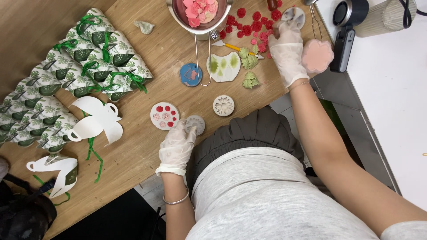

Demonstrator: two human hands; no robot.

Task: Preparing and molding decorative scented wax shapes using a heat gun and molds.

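Observation:
My left hand (177, 146), in a thin white glove, rests at the near table edge with its fingertips on a small round grey mould (196, 123). Right beside it lies a white round mould (164, 115) holding small red and pink flowers. My right hand (288, 50), also gloved, reaches to the far side and touches a round pale mould (294, 16) among several small red flower pieces (249, 26). A pink flower-shaped slab (317, 55) lies just right of that hand.
A metal bowl (203, 13) of pink flowers stands at the back. Green leaf pieces (249, 60), a white leaf mould (224, 66), a blue disc (191, 74) and a flower mould (223, 105) lie mid-table. Leaf-printed paper boxes (80, 62) and white cut-outs (98, 119) fill the left.

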